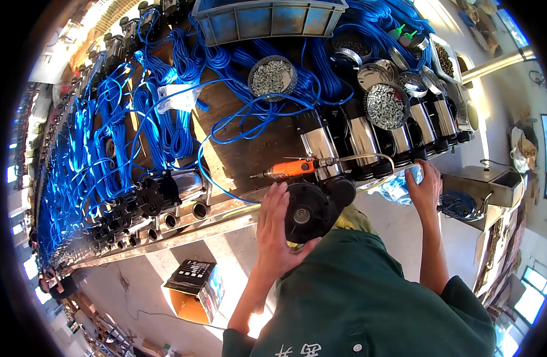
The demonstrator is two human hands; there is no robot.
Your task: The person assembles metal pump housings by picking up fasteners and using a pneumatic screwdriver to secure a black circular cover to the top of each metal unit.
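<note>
My left hand (274,235) grips the side of a pump with a black round housing (309,209), fingers along its left edge and thumb below. The housing's flat face with a round centre points up at me. Just beyond it an orange power screwdriver (292,168) lies at the table edge, its bit pointing left and a hose (371,156) running off to the right. My right hand (426,185) is out to the right, just below the row of steel-bodied pumps (364,140). Its thumb and fingers are apart, and I see nothing held between them.
Dishes of screws (273,77) (386,107) stand on the table. Coiled blue cables (178,119) and more pumps (166,193) fill the left. A grey crate (270,21) is at the back. An open cardboard box (193,288) stands on the floor; a metal box (485,187) is at right.
</note>
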